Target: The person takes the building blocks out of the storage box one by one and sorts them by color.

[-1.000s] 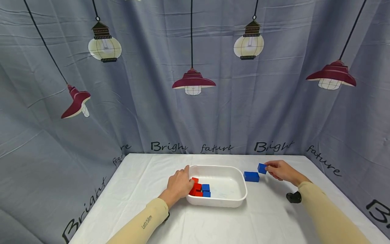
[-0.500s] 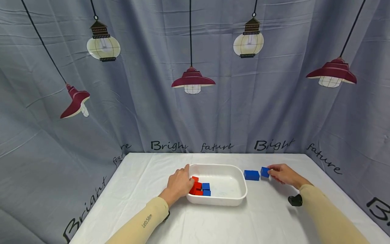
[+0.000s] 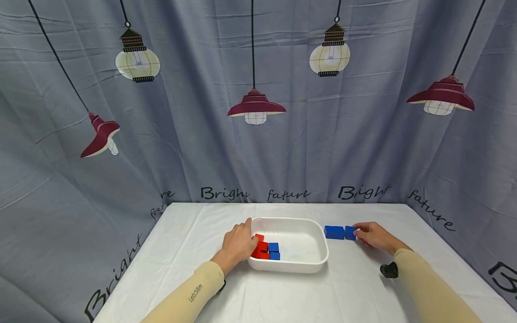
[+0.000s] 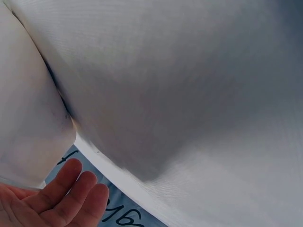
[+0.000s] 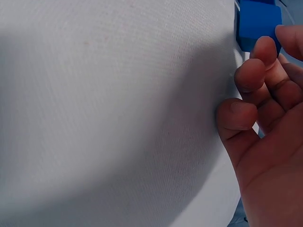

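the right hand (image 3: 374, 236), fingers bent, pinches a blue cube (image 3: 349, 233)

Blue cube (image 3: 349, 233) beside blue block (image 3: 334, 232)

Left hand (image 3: 239, 242) partly hides red blocks (image 3: 264, 246); right wrist view crops right hand (image 5: 274, 127) at right edge.

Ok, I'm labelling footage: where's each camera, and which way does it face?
Head: on the head, facing forward and down at the white tray; left hand, right hand and both sleeves show.
Left wrist: on that wrist, facing its fingers and white cloth.
Right wrist: on that wrist, facing its fingers pinching a blue block.
Head and right wrist share that block.
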### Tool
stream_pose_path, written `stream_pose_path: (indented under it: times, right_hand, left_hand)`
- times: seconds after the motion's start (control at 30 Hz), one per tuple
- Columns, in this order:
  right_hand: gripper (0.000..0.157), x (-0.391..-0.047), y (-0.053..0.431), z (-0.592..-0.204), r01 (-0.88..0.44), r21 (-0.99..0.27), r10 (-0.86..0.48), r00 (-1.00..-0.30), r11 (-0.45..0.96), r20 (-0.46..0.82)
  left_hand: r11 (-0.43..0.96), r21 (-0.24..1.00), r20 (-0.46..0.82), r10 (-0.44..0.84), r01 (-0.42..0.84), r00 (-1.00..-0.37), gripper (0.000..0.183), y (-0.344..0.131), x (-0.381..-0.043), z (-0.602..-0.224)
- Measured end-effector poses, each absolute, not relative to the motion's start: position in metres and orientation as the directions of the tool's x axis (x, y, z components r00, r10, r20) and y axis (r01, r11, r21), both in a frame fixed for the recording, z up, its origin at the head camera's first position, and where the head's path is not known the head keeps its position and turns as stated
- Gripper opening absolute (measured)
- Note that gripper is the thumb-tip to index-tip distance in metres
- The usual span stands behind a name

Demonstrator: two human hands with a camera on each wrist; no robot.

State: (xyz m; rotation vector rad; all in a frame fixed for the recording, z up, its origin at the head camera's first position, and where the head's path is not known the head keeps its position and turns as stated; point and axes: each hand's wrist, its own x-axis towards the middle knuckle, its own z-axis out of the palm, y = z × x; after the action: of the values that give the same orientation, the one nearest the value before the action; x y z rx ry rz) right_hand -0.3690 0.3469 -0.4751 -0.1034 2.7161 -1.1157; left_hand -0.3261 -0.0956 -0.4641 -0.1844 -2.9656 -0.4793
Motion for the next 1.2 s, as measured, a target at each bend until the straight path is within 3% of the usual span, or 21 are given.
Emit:
stream_pose_path:
  times: [1.2]
  right_hand:
    - [0.059,-0.363,0.338,-0.466,-0.016,-0.683,-0.130,-0.985,0.731,-0.116]
  left_hand:
    - [0.943,0.301,0.148,0.102,0.143,-0.984,0.063,-0.094,-0.322,-0.462]
